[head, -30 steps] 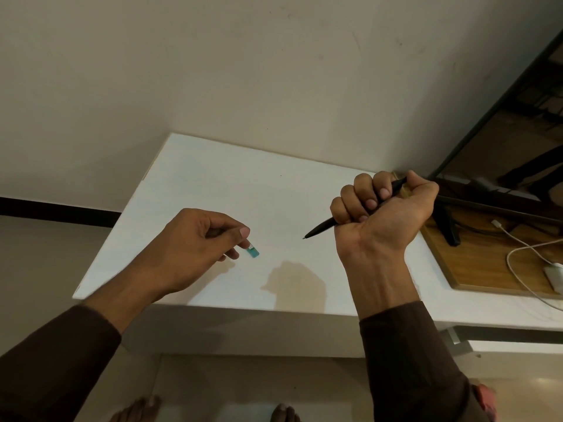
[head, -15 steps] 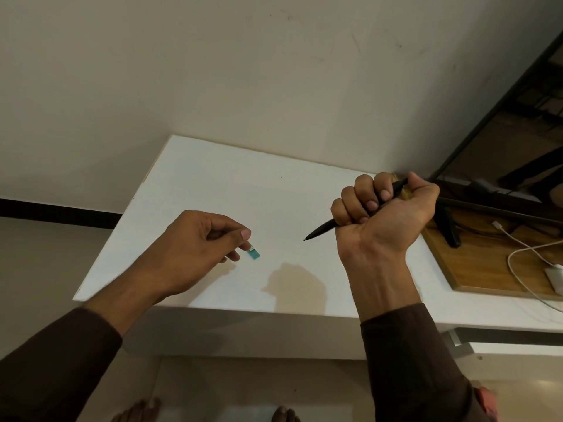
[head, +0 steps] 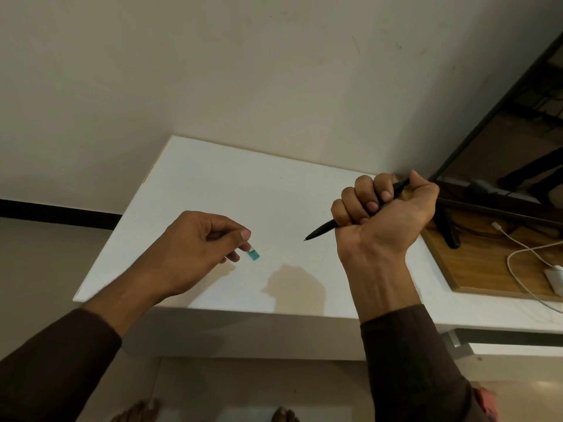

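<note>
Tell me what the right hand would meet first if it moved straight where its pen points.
Likely the small teal piece pinched by the left hand; depth is unclear, so the pen might hit the white table first.

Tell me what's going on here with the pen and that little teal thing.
A person stands at a white table. The right hand grips a black pen in a fist, its tip pointing toward the left hand. The left hand pinches a small teal piece at its fingertips, over the table. Pen and piece are apart.
</note>
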Demonstrator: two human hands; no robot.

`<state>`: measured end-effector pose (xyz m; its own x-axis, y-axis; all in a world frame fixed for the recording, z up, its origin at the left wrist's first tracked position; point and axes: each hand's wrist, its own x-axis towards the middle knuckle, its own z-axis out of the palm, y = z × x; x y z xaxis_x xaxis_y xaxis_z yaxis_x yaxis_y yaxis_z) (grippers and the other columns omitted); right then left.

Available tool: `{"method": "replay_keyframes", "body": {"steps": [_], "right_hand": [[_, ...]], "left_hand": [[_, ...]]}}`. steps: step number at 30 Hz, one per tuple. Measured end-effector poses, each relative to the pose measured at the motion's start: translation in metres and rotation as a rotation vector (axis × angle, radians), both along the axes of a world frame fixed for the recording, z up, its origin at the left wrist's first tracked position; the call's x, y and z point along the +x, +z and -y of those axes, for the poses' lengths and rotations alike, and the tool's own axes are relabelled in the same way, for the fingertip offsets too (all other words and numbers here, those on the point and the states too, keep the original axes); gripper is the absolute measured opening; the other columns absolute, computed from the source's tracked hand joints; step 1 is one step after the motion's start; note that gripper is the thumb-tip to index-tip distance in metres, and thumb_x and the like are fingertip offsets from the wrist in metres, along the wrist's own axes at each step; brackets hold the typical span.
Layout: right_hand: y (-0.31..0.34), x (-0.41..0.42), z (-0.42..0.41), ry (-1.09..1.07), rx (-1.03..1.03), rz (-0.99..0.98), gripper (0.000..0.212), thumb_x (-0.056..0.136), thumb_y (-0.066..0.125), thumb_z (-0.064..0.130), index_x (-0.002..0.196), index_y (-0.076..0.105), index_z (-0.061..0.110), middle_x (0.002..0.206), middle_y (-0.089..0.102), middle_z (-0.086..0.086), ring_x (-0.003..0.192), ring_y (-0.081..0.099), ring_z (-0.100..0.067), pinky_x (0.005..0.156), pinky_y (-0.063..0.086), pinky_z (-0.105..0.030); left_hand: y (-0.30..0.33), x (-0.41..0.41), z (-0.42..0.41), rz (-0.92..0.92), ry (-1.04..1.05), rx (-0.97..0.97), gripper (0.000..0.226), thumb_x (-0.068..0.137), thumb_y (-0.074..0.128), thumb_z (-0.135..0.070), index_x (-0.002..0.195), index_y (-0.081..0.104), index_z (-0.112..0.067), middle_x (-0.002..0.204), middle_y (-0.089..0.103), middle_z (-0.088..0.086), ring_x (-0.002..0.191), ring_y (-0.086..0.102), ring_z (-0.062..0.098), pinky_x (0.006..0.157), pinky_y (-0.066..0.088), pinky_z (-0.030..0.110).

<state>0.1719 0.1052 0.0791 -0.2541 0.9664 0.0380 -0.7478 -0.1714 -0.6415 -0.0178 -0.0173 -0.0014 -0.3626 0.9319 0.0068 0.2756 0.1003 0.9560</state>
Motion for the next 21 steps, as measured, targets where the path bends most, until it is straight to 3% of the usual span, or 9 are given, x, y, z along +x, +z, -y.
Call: {"method": "replay_keyframes", "body": {"steps": [21], "right_hand": [[0.0011,0.0005,-0.0006,-0.012,0.003,-0.003,0.045,0.095,0.037,0.041,0.056,0.032,0.018,0.05,0.023,0.003,0.041,0.014,-0.013,0.04,0.018,-0.021]], "left_hand": [[0.002,0.0014,0.0002,0.001,0.004,-0.009,0.017,0.097,0.067,-0.032,0.1,0.082,-0.025,0.089,0.083,-0.016,0.081,0.079,0.008,0.082,0.062,0.031]]}}
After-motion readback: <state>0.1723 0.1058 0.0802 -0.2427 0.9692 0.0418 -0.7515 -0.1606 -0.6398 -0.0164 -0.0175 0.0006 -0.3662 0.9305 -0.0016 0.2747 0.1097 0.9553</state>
